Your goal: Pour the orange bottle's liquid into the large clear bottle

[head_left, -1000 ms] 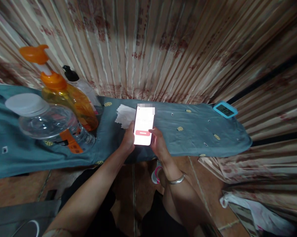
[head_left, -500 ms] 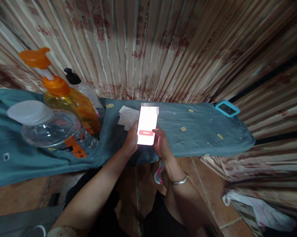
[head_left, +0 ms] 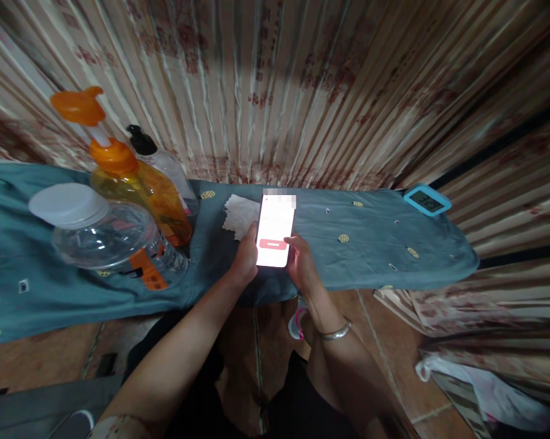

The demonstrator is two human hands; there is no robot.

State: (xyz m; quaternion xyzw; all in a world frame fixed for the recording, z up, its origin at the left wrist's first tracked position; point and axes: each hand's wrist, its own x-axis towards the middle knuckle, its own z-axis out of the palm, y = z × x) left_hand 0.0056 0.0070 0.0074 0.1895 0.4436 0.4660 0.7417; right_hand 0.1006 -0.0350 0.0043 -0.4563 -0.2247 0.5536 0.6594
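- A left hand (head_left: 246,259) is grasping the left edge of a lit smartphone (head_left: 275,225), its thumb lying along that side; its other fingers are hiding behind the case, so their curl cannot be told
- A right hand (head_left: 302,262), a silver bangle (head_left: 336,332) circling its wrist, is gripping the opposite edge, its thumb reaching over the glass beside a red button (head_left: 273,244); whether it is pressing cannot be told
- The smartphone is appearing over a cloth-covered table (head_left: 321,262), just inside its near edge; the two-sided hold is probably steadying it and turning the screen toward the wearer
- The screen is glowing nearly all white in portrait, its top blurred into blocks, its lettering too small to read
- A scalloped white sheet (head_left: 238,213) is lying flat just left, partly hidden by the phone
- A white-capped clear bottle (head_left: 105,235), an orange pump bottle (head_left: 156,201) and a black-topped pump bottle (head_left: 169,167) are standing leftward, from near edge to far, likely keeping clear of the hands
- A blue-framed digital display (head_left: 427,200) is sitting by the far right corner, perhaps angled for reading
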